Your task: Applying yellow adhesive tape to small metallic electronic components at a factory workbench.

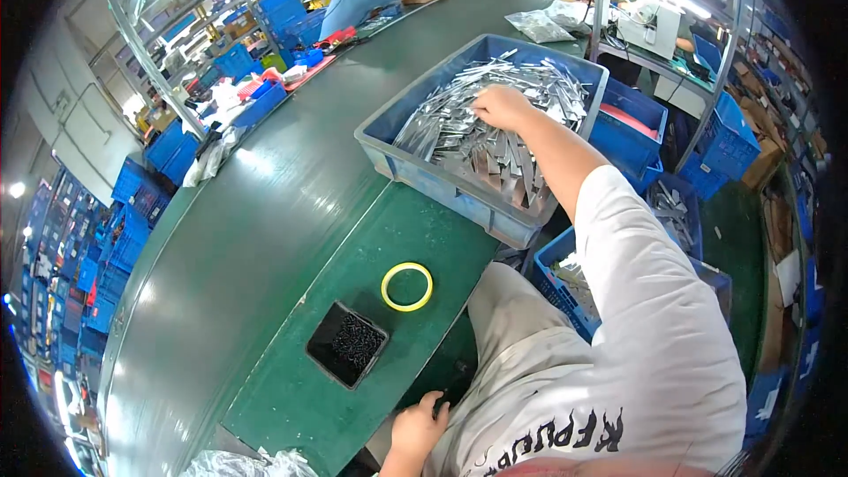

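Observation:
My right hand (500,107) reaches into a grey-blue plastic bin (397,162) full of flat silvery metal strips (459,128), its fingers curled down onto the pile; what it grips is hidden. My left hand (417,428) rests low by the front edge of the green work surface (353,256), near my lap, fingers curled with nothing seen in it. A small black square tray (346,344) of dark screws lies in front of that hand. A yellow tape ring (407,286) lies flat beside the tray.
A long green conveyor belt (265,203) runs to the far end, where another person in a blue shirt (353,0) sits. Blue crates (629,128) stand right of the bin and by my knee (565,278). Clear plastic bags (539,26) lie beyond the bin.

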Motion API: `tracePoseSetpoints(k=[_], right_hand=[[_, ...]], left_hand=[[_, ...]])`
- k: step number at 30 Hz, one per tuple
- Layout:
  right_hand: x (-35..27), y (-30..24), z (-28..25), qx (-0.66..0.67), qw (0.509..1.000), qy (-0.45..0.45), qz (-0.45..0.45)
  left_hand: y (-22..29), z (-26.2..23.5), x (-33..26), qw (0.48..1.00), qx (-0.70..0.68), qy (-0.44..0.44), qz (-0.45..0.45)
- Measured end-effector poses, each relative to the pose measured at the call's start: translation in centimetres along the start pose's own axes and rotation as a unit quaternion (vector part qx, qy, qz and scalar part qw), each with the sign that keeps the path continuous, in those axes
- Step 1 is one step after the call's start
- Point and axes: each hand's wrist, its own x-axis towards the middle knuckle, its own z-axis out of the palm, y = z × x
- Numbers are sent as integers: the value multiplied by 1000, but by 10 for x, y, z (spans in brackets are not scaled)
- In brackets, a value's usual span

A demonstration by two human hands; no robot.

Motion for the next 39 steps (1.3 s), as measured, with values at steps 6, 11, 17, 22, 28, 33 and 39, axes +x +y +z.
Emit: tracePoseSetpoints(k=[6, 11, 17, 22, 28, 33, 39], right_hand=[[5, -19, -27, 206, 928, 307, 49], [-10, -108, -114, 479, 853, 202, -47], [-157, -244, -189, 513, 772, -195, -322], [-232, -323, -114, 654, 650, -340, -182], [-224, -329, -90, 686, 671, -250, -129], [-175, -303, -53, 361, 920, 44, -148], [-185, -298, -13, 304, 938, -56, -156]], left_hand=[[13, -21, -2, 997, -20, 66, -21], [27, -30, -8, 992, -72, 65, -83], [26, -26, -19, 899, -387, 197, 64], [33, -25, -19, 782, -606, 122, 79], [45, -49, -14, 769, -622, 36, -143], [38, -38, -11, 727, -667, 49, -156], [37, -32, -20, 716, -659, 35, -227]])
